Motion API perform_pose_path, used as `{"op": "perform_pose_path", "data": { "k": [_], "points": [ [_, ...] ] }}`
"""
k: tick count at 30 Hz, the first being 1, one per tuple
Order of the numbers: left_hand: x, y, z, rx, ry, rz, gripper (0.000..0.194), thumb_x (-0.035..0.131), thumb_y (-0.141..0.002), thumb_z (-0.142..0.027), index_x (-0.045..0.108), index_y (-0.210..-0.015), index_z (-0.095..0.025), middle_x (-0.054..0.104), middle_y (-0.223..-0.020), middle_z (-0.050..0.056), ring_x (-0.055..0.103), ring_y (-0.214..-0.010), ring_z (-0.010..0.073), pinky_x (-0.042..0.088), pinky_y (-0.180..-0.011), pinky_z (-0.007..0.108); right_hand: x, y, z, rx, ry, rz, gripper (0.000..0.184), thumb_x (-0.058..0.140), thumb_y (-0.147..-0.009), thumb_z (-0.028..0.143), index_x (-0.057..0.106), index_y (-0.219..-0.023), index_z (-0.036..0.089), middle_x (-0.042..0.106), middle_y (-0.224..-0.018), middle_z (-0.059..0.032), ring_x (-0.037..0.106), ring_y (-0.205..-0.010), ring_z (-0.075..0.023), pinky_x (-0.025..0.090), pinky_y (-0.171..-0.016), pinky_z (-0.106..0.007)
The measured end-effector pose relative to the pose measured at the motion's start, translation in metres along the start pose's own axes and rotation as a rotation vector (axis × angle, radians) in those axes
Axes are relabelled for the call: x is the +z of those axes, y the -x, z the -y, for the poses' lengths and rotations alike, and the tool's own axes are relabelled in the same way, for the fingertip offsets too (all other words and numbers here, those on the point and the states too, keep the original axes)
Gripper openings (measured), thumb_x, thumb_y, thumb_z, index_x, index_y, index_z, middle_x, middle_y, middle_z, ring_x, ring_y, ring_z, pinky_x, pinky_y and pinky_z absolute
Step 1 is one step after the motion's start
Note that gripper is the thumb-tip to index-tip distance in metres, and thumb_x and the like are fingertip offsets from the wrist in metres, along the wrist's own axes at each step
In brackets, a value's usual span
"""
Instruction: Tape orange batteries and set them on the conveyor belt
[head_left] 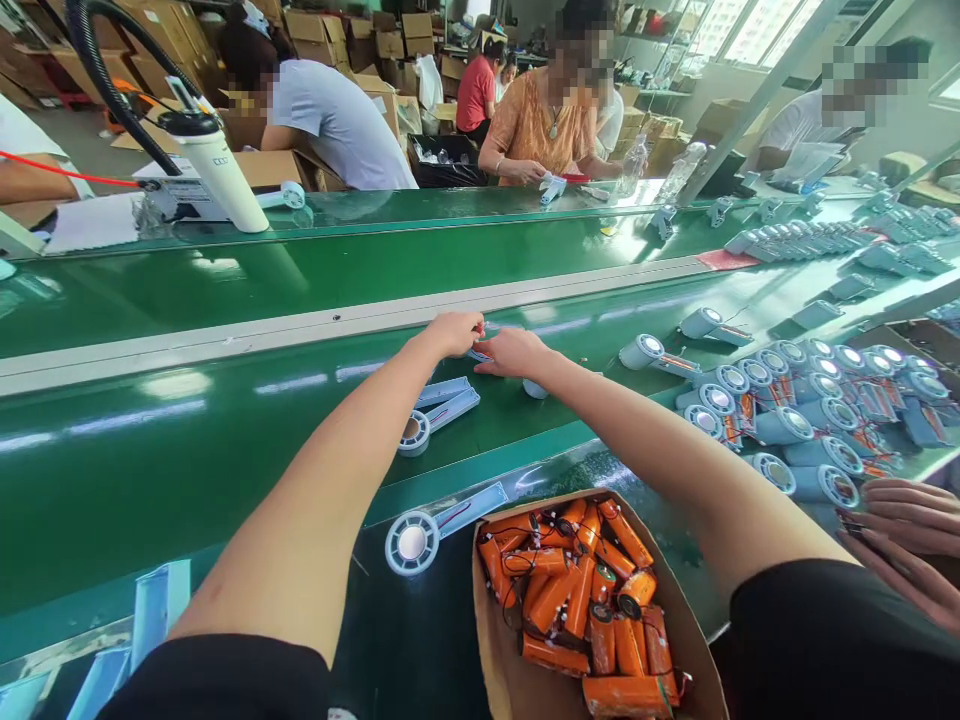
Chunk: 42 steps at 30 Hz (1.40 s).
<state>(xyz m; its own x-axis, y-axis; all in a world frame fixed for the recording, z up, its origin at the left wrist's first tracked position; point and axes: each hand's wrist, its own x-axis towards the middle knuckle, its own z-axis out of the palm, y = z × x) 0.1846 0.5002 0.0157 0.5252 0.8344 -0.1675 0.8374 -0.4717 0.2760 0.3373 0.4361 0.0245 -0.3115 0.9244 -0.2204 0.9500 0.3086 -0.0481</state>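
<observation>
Both of my arms reach out over the green conveyor belt [225,450], and my hands meet near its far edge. My left hand [457,332] is closed in a pinch; whatever is between its fingertips is too small to make out. Close beside it, my right hand [516,352] bends its fingers over a light-blue plastic housing [535,389], whose round end shows under the wrist. Nearer to me on the belt lies another housing [414,433] with its long handle open. A further round-headed housing [412,544], with a wire along its handle, rests on the near ledge.
A cardboard box [491,660] of orange wrapped battery packs [555,600] stands before me. Many assembled housings [795,425] crowd the right side, near another person's hand [911,530]. Across the belt, a white tumbler [225,180] stands at left, and several people sit working.
</observation>
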Motion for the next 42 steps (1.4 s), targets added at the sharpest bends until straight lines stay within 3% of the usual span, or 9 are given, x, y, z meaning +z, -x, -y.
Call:
{"op": "perform_pose_path", "data": {
  "k": [8,13,17,20,25,30,33,37,42],
  "points": [
    [-0.028,0.040,-0.034,-0.009,0.068,-0.115,0.046,0.046,-0.103,-0.019,0.058,-0.147,-0.015,0.072,-0.134,0.015,0.068,-0.120,0.0264,0.050,-0.109,0.043,-0.053,0.039,0.008,-0.016,-0.139,-0.130,0.025,0.076,-0.093,0.034,0.082,-0.112,0.019,0.083,-0.112,-0.0108,0.076,-0.109,-0.0288,0.054,-0.097,-0.036],
    [-0.011,0.235,-0.021,0.186,0.052,-0.201,0.042,0.053,-0.104,-0.036,0.063,-0.142,-0.021,0.071,-0.137,0.010,0.062,-0.129,0.0282,0.044,-0.119,0.046,-0.033,0.205,0.020,-0.072,-0.305,-0.337,0.033,0.058,-0.104,0.033,0.077,-0.127,0.021,0.081,-0.125,-0.0102,0.076,-0.114,-0.0266,0.056,-0.101,-0.038],
    [0.049,0.427,-0.008,0.393,-0.060,-0.118,0.029,0.059,-0.104,-0.045,0.074,-0.119,-0.025,0.077,-0.124,0.006,0.069,-0.115,0.0267,0.058,-0.102,0.041,0.026,0.336,0.043,-0.235,-0.702,-0.327,0.014,0.071,-0.096,0.035,0.083,-0.102,0.032,0.085,-0.093,-0.0053,0.081,-0.081,-0.0243,0.064,-0.073,-0.034],
    [0.099,0.503,-0.013,0.297,-0.207,-0.216,0.021,0.058,-0.102,-0.025,0.074,-0.115,-0.022,0.073,-0.136,0.007,0.068,-0.123,0.0302,0.062,-0.098,0.043,0.068,0.379,0.085,-0.225,-0.929,-0.285,0.012,0.072,-0.096,0.029,0.083,-0.100,0.031,0.085,-0.094,-0.0062,0.082,-0.083,-0.0243,0.066,-0.075,-0.033],
    [0.122,0.520,-0.047,0.273,-0.136,-0.538,0.023,0.055,-0.105,-0.024,0.069,-0.120,-0.013,0.075,-0.120,0.016,0.056,-0.140,0.0383,0.061,-0.104,0.050,0.099,0.374,0.186,-0.125,-1.316,0.019,0.052,0.077,-0.093,0.043,0.068,-0.140,0.025,0.082,-0.114,-0.0104,0.076,-0.069,-0.0182,0.057,-0.052,-0.025],
    [0.103,0.515,-0.065,0.364,-0.184,-0.674,0.038,0.054,-0.107,-0.040,0.065,-0.120,-0.006,0.071,-0.119,0.021,0.040,-0.153,0.0487,0.051,-0.115,0.069,0.094,0.368,0.219,-0.486,-1.270,0.517,0.027,0.068,-0.102,0.038,0.080,-0.091,0.017,0.076,-0.074,-0.0014,0.068,-0.056,-0.0115,0.049,-0.056,-0.020],
    [0.105,0.512,-0.061,0.340,-0.246,-0.723,0.030,0.069,-0.101,-0.030,0.065,-0.116,-0.005,0.071,-0.112,0.019,0.056,-0.139,0.0447,0.047,-0.117,0.073,0.082,0.363,0.188,-0.584,-0.933,0.378,0.022,0.073,-0.100,0.037,0.080,-0.091,0.018,0.076,-0.074,-0.0010,0.070,-0.064,-0.0134,0.048,-0.063,-0.021],
    [0.114,0.503,-0.069,0.337,-0.190,-0.762,0.029,0.074,-0.097,-0.025,0.065,-0.117,-0.006,0.072,-0.113,0.017,0.065,-0.127,0.0394,0.047,-0.119,0.073,0.066,0.338,0.143,-0.126,-0.297,0.040,0.023,0.066,-0.104,0.037,0.080,-0.104,0.019,0.081,-0.100,-0.0111,0.076,-0.092,-0.0244,0.053,-0.077,-0.029],
    [0.118,0.489,-0.088,0.401,-0.140,-0.736,0.025,0.069,-0.093,-0.004,0.067,-0.117,-0.011,0.073,-0.114,0.012,0.062,-0.133,0.0361,0.061,-0.110,0.063,0.067,0.315,0.134,0.013,0.047,0.088,0.025,0.056,-0.105,0.026,0.080,-0.107,0.019,0.078,-0.112,-0.0152,0.074,-0.106,-0.0303,0.053,-0.070,-0.030]
  ]
}}
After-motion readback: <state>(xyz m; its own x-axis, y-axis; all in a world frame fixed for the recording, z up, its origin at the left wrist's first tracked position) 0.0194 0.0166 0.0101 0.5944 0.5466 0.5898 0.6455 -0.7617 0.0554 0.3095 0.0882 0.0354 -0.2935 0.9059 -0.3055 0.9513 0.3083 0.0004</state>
